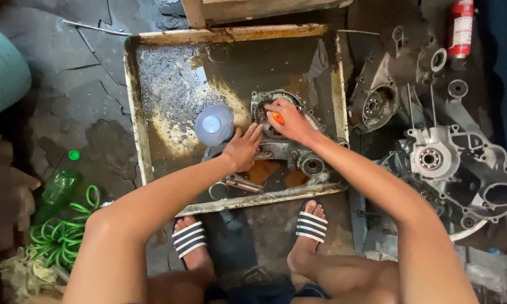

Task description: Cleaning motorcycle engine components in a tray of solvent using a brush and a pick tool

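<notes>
I see my left hand lying flat with fingers spread on the near end of a grimy engine case, which sits in the right half of a rusty metal tray filled with dirty liquid. The case's long axis runs from the round opening at the far end, near the middle of the tray, down toward the bearing hole at the near right corner, so it points slightly away from me and to the left. My right hand rests on the round opening, fingers curled tight around a small orange tool; most of it is hidden, so it may be a brush handle. A pale blue plastic lid sits just left of the case. Cleaner engine cases lie outside the tray on the right, a red canister beyond them. A green hose coils at the left.
</notes>
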